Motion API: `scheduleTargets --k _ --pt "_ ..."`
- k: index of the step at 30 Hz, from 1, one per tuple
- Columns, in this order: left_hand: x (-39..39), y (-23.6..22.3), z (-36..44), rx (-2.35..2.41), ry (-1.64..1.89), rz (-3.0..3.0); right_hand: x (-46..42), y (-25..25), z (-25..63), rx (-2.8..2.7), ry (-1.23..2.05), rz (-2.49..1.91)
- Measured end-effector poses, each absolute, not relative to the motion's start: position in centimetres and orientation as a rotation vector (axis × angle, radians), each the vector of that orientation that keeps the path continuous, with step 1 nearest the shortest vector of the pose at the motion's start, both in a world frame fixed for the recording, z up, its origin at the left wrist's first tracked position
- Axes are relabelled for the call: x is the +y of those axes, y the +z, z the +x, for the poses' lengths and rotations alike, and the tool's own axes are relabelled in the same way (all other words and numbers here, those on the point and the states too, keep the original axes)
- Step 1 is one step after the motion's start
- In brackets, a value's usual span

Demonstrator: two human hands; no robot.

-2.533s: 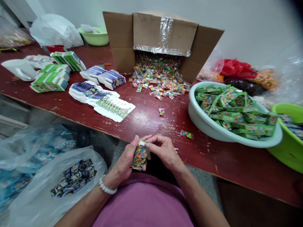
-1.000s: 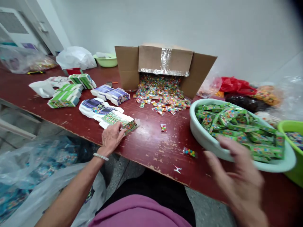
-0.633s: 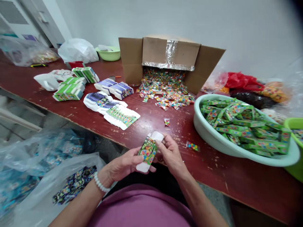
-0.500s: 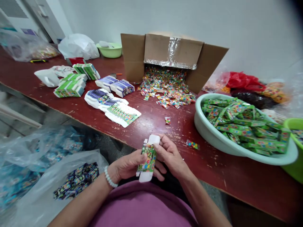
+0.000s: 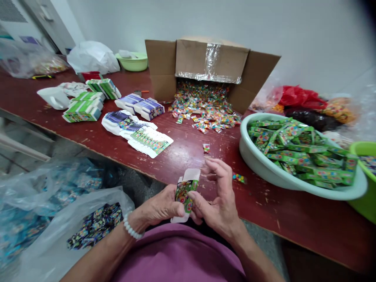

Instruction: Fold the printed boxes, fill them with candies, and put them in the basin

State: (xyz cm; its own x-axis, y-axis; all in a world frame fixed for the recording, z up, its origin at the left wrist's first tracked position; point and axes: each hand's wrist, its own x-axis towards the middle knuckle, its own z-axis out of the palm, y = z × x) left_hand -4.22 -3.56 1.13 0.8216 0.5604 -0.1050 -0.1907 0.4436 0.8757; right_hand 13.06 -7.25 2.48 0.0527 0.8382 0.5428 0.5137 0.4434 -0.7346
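Carton: a green printed paper carton (image 5: 184, 192), half-formed, held above the table's (image 5: 282, 213) near edge, its picture face up towards the camera.
Long axis: runs away from the person, tilted slightly, with the far end leaning right; the top flap (image 5: 192, 174) sticks out at the far end and the bottom flap (image 5: 179, 218) at the near end, both white and unfolded.
Left hand: the left hand (image 5: 160, 205) cradles the carton's left side, with the left thumb (image 5: 173, 200) across its face and a beaded bracelet (image 5: 131, 229) on the wrist.
Right hand: the right hand (image 5: 219, 203) stands on the carton's right side, with the right thumb (image 5: 195, 199) pressed against its edge and the fingers (image 5: 219, 166) spread upward, off the top flap.
Hands: together; the left is clamped on the carton, while I cannot tell whether the right grips it or only touches it.
Change: half a second ago, the right fingers were on the top flap; a second ago, the hands were well apart.
Beyond the carton: a basin (image 5: 243, 150) of green cartons lies to the right, a cardboard box (image 5: 211, 55) spilling candies (image 5: 205, 111) lies far ahead, and flat blanks (image 5: 149, 141) lie ahead and left.
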Motion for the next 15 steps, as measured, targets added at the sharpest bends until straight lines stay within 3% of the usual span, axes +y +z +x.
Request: scheduleTargets --k 6,15 --pt "-3.3 1.2 -4.1 0.444 0.486 1.156 -7.6 3.3 13.9 -1.94 0.24 -1.176" --pt "-3.6 0.2 -4.3 0.513 0.414 1.103 -7.0 3.5 14.6 -2.011 0.618 -1.246"
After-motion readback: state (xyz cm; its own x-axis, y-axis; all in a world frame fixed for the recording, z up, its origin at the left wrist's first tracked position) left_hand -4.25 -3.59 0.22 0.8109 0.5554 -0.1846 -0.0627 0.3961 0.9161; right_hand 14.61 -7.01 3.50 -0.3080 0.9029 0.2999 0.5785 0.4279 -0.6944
